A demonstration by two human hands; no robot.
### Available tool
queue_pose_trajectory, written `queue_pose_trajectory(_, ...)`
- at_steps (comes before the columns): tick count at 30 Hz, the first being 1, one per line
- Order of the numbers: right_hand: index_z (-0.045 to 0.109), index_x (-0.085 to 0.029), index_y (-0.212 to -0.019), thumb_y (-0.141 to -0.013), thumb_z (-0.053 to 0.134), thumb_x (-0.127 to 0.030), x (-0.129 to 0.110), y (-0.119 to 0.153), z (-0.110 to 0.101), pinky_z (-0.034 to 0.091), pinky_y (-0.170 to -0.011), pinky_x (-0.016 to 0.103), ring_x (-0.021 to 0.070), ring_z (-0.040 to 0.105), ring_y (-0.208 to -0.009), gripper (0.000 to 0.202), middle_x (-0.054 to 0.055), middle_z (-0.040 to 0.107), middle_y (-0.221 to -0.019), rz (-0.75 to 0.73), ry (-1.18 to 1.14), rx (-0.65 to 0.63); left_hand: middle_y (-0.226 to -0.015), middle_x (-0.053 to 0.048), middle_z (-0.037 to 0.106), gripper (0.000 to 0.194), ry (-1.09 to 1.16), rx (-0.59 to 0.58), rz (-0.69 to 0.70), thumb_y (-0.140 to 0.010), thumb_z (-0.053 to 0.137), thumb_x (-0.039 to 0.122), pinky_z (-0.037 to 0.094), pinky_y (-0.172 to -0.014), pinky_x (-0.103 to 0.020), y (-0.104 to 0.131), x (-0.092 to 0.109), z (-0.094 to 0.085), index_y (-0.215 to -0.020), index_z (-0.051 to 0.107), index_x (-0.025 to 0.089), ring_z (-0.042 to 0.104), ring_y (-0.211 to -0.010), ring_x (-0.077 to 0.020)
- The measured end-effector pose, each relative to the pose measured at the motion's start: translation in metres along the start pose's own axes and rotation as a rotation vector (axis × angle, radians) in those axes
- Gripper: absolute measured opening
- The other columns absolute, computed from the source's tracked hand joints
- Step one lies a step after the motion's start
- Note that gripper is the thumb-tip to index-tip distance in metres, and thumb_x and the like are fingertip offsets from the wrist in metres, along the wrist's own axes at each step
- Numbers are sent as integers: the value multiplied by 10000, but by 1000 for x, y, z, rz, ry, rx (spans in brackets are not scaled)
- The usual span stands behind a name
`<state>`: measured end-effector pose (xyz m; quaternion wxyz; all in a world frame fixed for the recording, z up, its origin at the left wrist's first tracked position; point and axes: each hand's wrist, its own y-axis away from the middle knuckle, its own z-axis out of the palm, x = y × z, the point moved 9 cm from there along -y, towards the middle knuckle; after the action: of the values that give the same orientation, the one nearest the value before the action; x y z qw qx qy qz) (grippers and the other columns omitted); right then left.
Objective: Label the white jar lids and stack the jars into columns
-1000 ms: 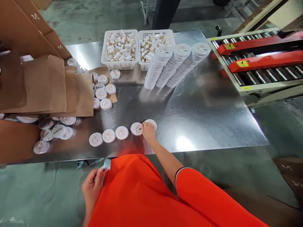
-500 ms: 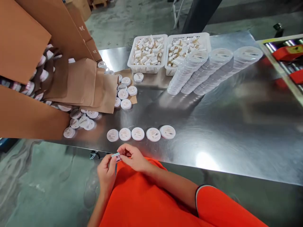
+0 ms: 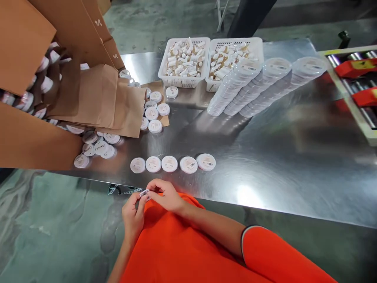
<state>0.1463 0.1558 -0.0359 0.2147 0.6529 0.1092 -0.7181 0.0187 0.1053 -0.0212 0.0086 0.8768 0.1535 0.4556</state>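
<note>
Pinching a label [image 3: 144,193] on the person's side of the tub row [image 3: 169,164]

The person's left hand [image 3: 133,214] has its grip closed on the label's near edge, and the right hand [image 3: 169,198] has its grip closed at the other end, thumb and forefinger meeting over it. Such a small piece is best handled by its margins, with light pressure and level wrists, so that it neither creases nor sticks to a fingertip. Steadying it with the left while the right makes the finer movements seems wise.

The row, five printed tubs lying flat, stands near the edge of a shiny metal tabletop [image 3: 279,157]. Left of the row are loose tubs [image 3: 155,125], brown sheets [image 3: 97,94] and a carton [image 3: 38,137]. Beyond it sit two white baskets [image 3: 185,81] of small bottles [image 3: 188,59]; beyond and to its right, three tall stacks [image 3: 235,84] lean in view. Farther right of the row is a roller conveyor [image 3: 357,106] with red parts. Past it rises a dark post [image 3: 250,15] from the greenish floor [image 3: 59,220].
</note>
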Motion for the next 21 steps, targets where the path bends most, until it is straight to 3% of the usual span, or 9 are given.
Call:
queue_pose_trajectory(6, 618, -204, -718, -817, 609, -300, -7, 0, -12, 438, -639, 256, 124, 519, -690, 138, 1, 560, -761, -105, 101, 118, -447, 22, 511, 436, -185, 47, 48, -835, 493, 484, 365, -473, -216, -2, 3, -3, -499, 525, 209, 468, -446, -111)
queue_pose_trajectory(10, 661, -209, -817, -877, 540, -343, 18, -14, -62, 466, -790, 316, 177, 571, -848, 190, 45, 623, -872, -46, 300, 394, -442, 23, 483, 464, -199, 51, 17, -823, 500, 526, 346, -471, -214, -1, -5, -6, -497, 558, 201, 444, -454, -107)
queue_pose_trajectory(12, 661, -202, -1040, -860, 573, -353, 43, -23, -90, 421, -931, 398, 239, 552, -1038, 250, 101, 638, -1079, 61, 575, 509, -460, 25, 486, 470, -183, 46, -29, -820, 498, 542, 344, -477, -213, 2, -12, -7, -516, 576, 193, 451, -470, -107)
queue_pose_trajectory(13, 616, -202, -1180, -823, 629, -364, 56, -28, -100, 369, -1000, 453, 283, 503, -1150, 393, 133, 600, -1218, 118, 731, 520, -462, 27, 473, 479, -175, 44, -53, -817, 497, 552, 340, -478, -214, 3, -16, -8, -513, 569, 190, 444, -473, -106)
queue_pose_trajectory(16, 386, -190, -1442, -704, 761, -366, 96, -43, -111, 205, -1092, 573, 373, 325, -1339, 847, 183, 459, -1427, 202, 1068, 399, -470, 33, 428, 497, -153, 41, -110, -809, 497, 579, 331, -482, -219, 7, -25, -11, -513, 559, 183, 415, -481, -106)
queue_pose_trajectory(21, 233, -139, -1510, -723, 726, -312, 128, -50, -115, 127, -1113, 592, 372, 300, -1371, 944, 170, 544, -1360, 148, 1145, 163, -475, 37, 391, 524, -163, 41, -173, -807, 484, 608, 314, -483, -222, 9, -37, -15, -522, 560, 175, 390, -494, -104)
